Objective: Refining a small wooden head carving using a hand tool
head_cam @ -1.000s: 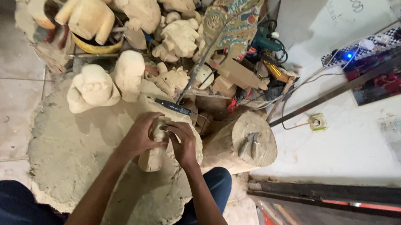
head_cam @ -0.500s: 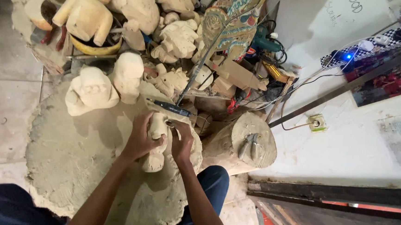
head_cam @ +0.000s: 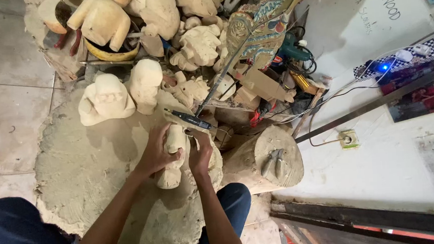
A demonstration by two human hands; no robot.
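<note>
Head view: both hands, left hand point(head_cam: 154, 153) and right hand point(head_cam: 200, 155), clasp a pale wooden carving point(head_cam: 173, 155) (rough, rounded).

Bare forearms, no sleeves; dark blue trousers point(head_cam: 13, 235).

Your left hand point(head_cam: 154, 153) and right hand point(head_cam: 200, 155) sit on either side of the carving point(head_cam: 175, 157), which rests on the stump point(head_cam: 89, 170). Pliers point(head_cam: 273, 162) lie on the log point(head_cam: 267, 161) to your right; more carvings point(head_cam: 106, 98) stand beyond.
</note>
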